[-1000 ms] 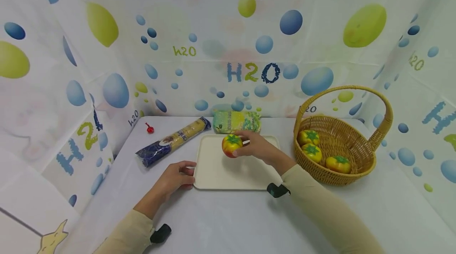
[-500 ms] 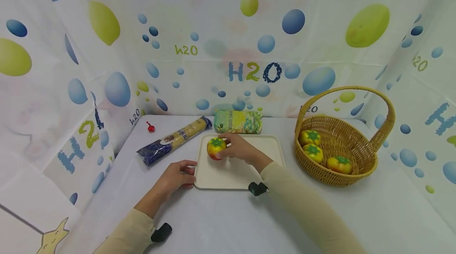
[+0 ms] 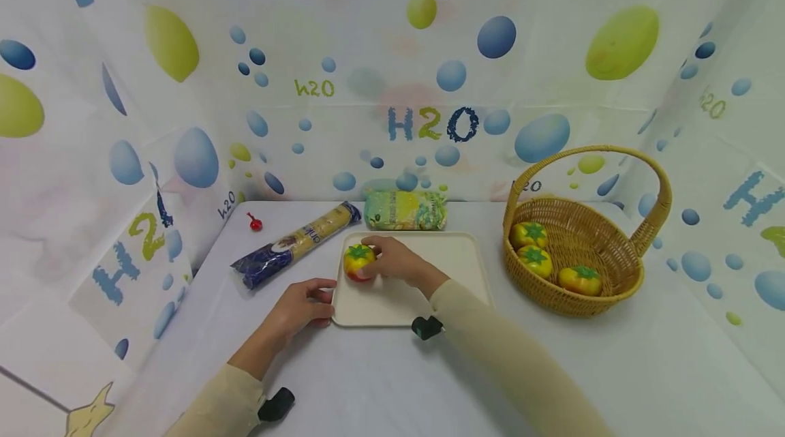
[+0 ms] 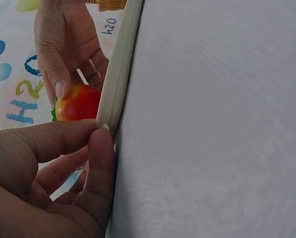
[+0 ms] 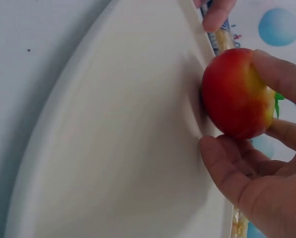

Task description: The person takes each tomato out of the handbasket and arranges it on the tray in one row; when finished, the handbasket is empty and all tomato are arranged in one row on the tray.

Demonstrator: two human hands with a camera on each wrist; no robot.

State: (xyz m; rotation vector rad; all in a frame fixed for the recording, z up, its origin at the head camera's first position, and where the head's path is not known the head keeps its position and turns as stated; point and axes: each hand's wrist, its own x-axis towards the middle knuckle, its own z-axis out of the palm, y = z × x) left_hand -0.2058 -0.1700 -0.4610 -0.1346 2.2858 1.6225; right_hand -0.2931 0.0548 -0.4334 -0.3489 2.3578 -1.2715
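In the head view a cream tray (image 3: 392,311) lies at the middle of the table. My right hand (image 3: 398,261) holds a yellow-red persimmon (image 3: 358,261) with a green leafy top, low over the tray's left part. The right wrist view shows the thumb and fingers around the persimmon (image 5: 235,94), close to the tray's surface. At the tray's front left corner is my left hand (image 3: 300,304). Its thumb and forefinger pinch the tray's rim (image 4: 119,69) in the left wrist view.
A wicker basket (image 3: 613,232) with three similar persimmons stands on the right. Behind the tray lies a green-yellow packet (image 3: 405,211), with a long blue-yellow packet of noodles (image 3: 297,243) to its left. A small red item (image 3: 255,223) sits at the back left.
My right hand has carried the persimmon leftward and lower, from above the tray's middle to its left part. The left hand has kept its place at the tray's corner.
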